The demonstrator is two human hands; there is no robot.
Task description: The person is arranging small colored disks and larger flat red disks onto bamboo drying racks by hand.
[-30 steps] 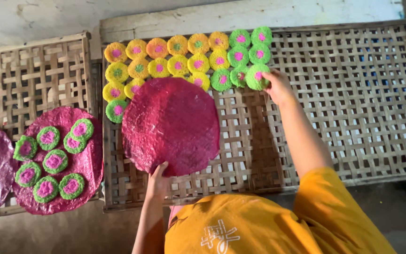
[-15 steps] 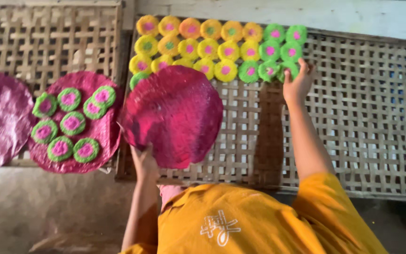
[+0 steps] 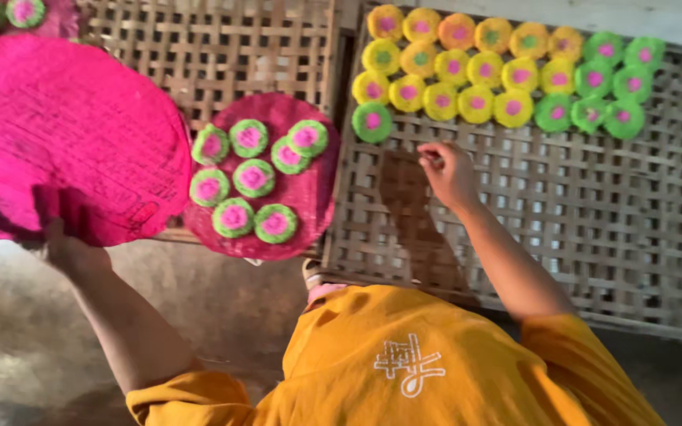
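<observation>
My left hand grips the lower edge of a large round bright pink woven mat, held tilted at the far left with nothing on it. My right hand hovers over the right bamboo rack, fingers curled in with nothing visible in them. It is just below a green disc with a pink centre. Above it lie rows of yellow discs and green discs with pink centres. A second pink mat lies between my hands, carrying several green-and-pink discs.
A second bamboo lattice rack lies at the upper left, partly under the mats. More discs on another pink mat show at the top left corner. Bare dusty ground runs along the near side. My orange shirt fills the bottom.
My left hand has carried the empty pink mat off the right rack and out to the left. My right hand has drawn back from the green discs.
</observation>
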